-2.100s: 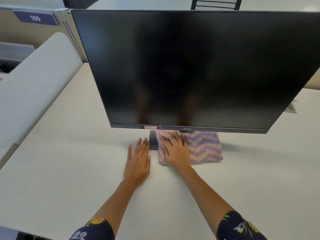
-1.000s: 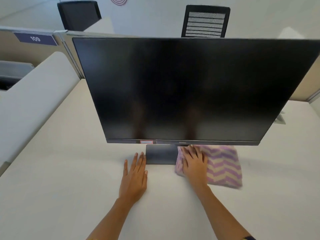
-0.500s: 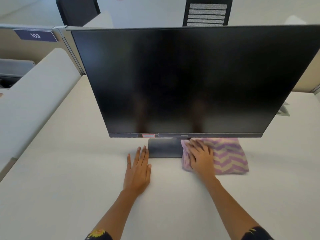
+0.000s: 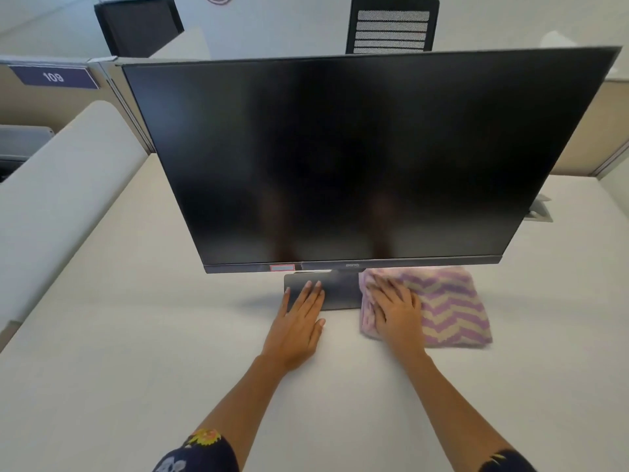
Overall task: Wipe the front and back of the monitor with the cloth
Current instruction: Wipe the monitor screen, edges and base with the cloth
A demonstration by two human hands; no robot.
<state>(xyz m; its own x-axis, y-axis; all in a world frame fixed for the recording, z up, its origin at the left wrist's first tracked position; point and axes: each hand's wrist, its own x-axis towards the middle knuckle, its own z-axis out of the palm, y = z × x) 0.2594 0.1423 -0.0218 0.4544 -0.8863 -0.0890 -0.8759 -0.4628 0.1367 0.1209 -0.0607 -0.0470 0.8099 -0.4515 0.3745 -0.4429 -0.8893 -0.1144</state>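
Observation:
A large black monitor (image 4: 354, 158) with a dark screen stands on a flat grey base (image 4: 340, 291) on the white desk (image 4: 136, 352). To the right of the base lies a folded cloth (image 4: 452, 308) with purple and beige zigzag stripes. My right hand (image 4: 396, 313) rests flat on the cloth's left part, fingers spread and straight. My left hand (image 4: 299, 323) lies flat, its fingertips on the left part of the base and its palm on the desk. The monitor's back is hidden.
A beige partition (image 4: 51, 199) runs along the left, with a purple sign reading 109 (image 4: 52, 77) behind it. Two black chairs (image 4: 391, 25) stand beyond the monitor. A small grey cable hatch (image 4: 541, 209) sits at the desk's right rear.
My left hand has slid forward so its fingertips now lie on the monitor base. My right hand and the cloth stay to the right of the base.

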